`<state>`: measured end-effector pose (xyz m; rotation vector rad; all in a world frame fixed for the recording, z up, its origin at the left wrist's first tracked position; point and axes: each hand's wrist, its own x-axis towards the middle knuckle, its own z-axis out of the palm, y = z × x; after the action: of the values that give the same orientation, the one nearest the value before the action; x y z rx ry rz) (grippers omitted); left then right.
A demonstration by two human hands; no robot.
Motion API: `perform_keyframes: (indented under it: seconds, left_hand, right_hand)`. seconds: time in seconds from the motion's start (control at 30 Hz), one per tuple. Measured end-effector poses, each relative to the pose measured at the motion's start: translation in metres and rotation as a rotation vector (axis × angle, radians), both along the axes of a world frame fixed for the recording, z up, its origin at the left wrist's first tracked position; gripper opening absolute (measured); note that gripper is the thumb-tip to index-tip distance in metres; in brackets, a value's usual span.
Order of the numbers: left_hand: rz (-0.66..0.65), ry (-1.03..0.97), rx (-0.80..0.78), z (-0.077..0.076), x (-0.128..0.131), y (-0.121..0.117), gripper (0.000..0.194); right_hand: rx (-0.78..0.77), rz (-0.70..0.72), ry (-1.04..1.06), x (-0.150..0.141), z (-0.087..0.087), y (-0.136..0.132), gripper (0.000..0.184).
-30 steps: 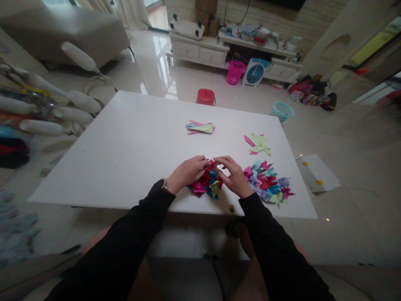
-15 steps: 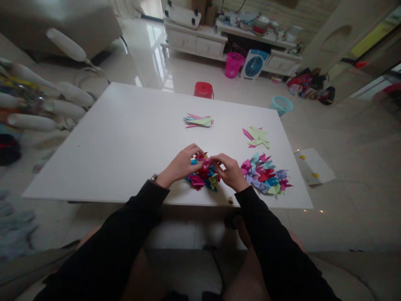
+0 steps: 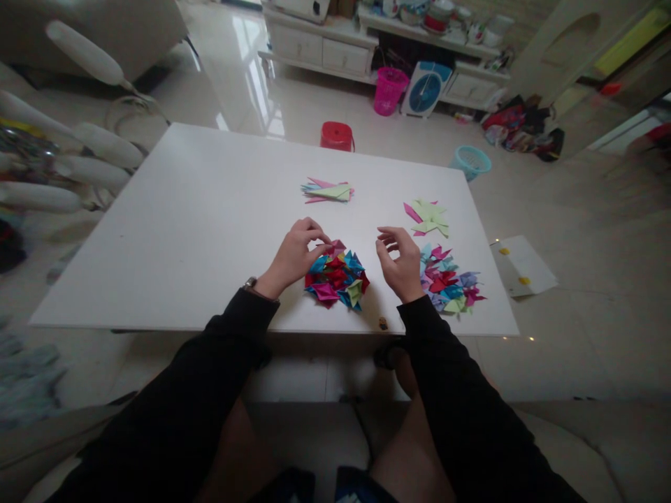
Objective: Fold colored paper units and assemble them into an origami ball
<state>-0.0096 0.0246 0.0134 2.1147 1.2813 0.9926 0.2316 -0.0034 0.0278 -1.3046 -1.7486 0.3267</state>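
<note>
Nearest, by the front edge of the tabletop [image 3: 210,244], lies a small brown object [image 3: 383,323], too small to make out. Just beyond it sits a rounded cluster of folded paper pieces [image 3: 337,278] in red, blue, green and magenta, packed against one another. At the cluster's far side is a pink paper piece [image 3: 338,246]; the left hand [image 3: 296,255] has its thumb and index fingers brought together, seemingly clamped on that piece's edge. The right hand [image 3: 402,262] hangs between the cluster and a looser pile of folded paper [image 3: 445,283], its fingers curled, apart from the thumb and holding nothing. A firm pinch could crease the pink paper piece, or a sideways tug could drag neighbouring pieces out of the cluster, since they seem light and only one hand steadies them. The right wrist is close to the looser pile, so a careless sweep could scatter it. Farther off lie some flatter green and pink pieces [image 3: 430,218] and, to their left, a bundle of narrow folded strips [image 3: 330,192].
</note>
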Motion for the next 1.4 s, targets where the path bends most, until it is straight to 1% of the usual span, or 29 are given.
perform_keyframes:
  seconds: [0.1,0.23,0.33,0.47,0.67,0.8,0.87,1.07,1.17,1.27,1.33,1.37,1.4]
  left_hand:
    - [-0.078,0.074,0.035,-0.005,0.014,-0.006,0.008]
    - [-0.17,0.244,0.096,-0.014,0.039,-0.014,0.011]
    - [-0.184,0.354,0.12,-0.017,0.056,-0.016,0.014]
    - [-0.182,0.441,0.126,-0.018,0.073,-0.018,0.015]
    - [-0.216,0.506,0.139,-0.025,0.087,-0.02,0.015]
    - [-0.197,0.5,0.113,-0.025,0.084,-0.015,0.015]
    - [-0.155,0.455,0.11,-0.022,0.078,-0.011,0.017]
    - [0.026,0.249,0.049,-0.007,0.053,-0.003,0.018]
    - [0.039,0.121,0.002,-0.003,0.042,-0.006,0.022]
    - [0.008,0.036,-0.049,0.004,0.034,-0.016,0.027]
    - [-0.012,-0.022,-0.122,0.018,0.032,-0.03,0.031]
    - [-0.026,-0.069,-0.179,0.03,0.032,-0.04,0.034]
    - [-0.045,-0.127,-0.251,0.044,0.033,-0.053,0.038]
  right_hand:
    - [0.009,-0.01,-0.035,0.002,0.001,-0.002,0.017]
    - [0.023,-0.016,-0.044,0.004,0.001,-0.003,0.017]
    - [0.014,-0.021,-0.05,0.007,0.001,-0.003,0.017]
    - [0.012,-0.013,-0.047,0.012,0.002,-0.004,0.016]
    - [0.019,-0.008,-0.088,0.023,0.003,-0.008,0.014]
    - [0.025,0.004,-0.101,0.028,0.003,-0.009,0.014]
    - [0.018,0.002,-0.108,0.03,0.003,-0.009,0.014]
    - [-0.005,-0.016,-0.107,0.033,0.004,-0.013,0.014]
    - [-0.007,-0.005,-0.126,0.034,0.004,-0.015,0.014]
    - [-0.017,0.0,-0.149,0.035,0.001,-0.016,0.014]
    - [-0.031,0.0,-0.162,0.034,-0.002,-0.017,0.014]
    - [-0.036,0.003,-0.167,0.034,-0.003,-0.017,0.014]
    - [-0.036,0.009,-0.172,0.033,-0.005,-0.017,0.014]
